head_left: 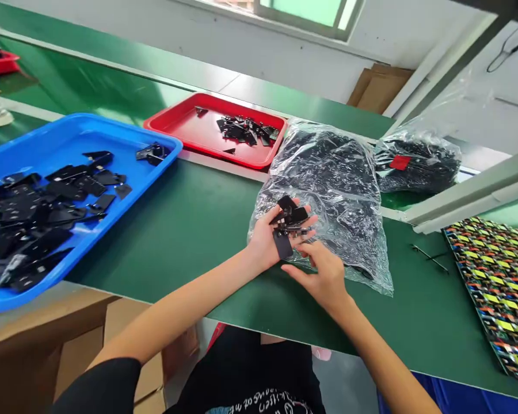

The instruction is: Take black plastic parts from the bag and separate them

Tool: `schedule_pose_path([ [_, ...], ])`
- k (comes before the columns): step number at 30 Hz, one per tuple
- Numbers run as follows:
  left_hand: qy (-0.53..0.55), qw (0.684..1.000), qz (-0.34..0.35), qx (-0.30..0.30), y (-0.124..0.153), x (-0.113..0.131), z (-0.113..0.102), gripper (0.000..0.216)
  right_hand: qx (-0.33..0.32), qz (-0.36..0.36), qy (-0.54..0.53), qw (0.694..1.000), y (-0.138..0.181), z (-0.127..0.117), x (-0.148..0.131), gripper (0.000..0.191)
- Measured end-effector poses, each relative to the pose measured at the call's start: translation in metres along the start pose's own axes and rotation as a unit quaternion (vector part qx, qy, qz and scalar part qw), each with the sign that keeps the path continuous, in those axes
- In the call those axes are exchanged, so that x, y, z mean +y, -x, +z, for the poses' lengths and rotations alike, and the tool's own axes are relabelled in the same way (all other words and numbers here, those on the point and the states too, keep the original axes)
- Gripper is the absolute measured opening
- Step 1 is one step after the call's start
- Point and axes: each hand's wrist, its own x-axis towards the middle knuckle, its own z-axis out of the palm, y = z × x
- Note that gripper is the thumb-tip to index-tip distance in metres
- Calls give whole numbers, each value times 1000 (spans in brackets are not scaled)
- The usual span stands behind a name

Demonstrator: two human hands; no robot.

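Note:
My left hand [267, 238] cups a small pile of flat black parts [290, 217] in its palm, fingers curled round them. One black piece [282, 244] hangs down from the pile toward my right hand [322, 273], whose fingers pinch at it from below. Both hands hover over the front edge of a clear plastic bag [341, 190] full of the same black parts, lying on the green table [190, 224].
A blue tray [69, 144] with several black parts sits at the left. A red tray [185, 123] with a few parts lies behind. A second bag [418, 158] is at the back right, a woven multicoloured mat [501, 282] at the right, and cardboard boxes [125, 322] below the table.

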Motion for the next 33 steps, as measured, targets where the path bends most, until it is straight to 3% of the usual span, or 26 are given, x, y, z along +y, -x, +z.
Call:
schedule_pose_path([
  [3, -1, 1000, 3, 29, -4, -8, -9, 32, -2, 97, 7, 995, 10, 16, -1, 45],
  [6, -8, 1000, 7, 26, 0, -13, -15, 32, -28, 139, 15, 990, 15, 24, -5, 48],
  [10, -10, 1000, 11, 25, 2, -13, -15, 33, -44, 128, 7, 991, 16, 22, -8, 39],
  [19, 20, 999, 17, 40, 5, -9, -16, 30, 4, 63, -6, 998, 17, 12, -8, 19],
  [22, 25, 999, 5, 40, 6, -10, -15, 29, -13, 124, -93, 988, 13, 9, -11, 26],
  [24, 27, 999, 4, 39, 6, -11, -15, 29, -40, 226, -198, 953, 12, 8, -12, 29],
  [27, 26, 999, 7, 40, 6, -11, -14, 28, -51, 359, -356, 861, 13, 9, -11, 27],
  [30, 25, 999, 8, 46, 7, -11, -13, 28, -37, 400, -448, 799, 16, 10, -7, 28],
  [33, 30, 998, -2, 61, 8, -12, -10, 27, -33, 399, -488, 776, 20, 10, -5, 27],
])
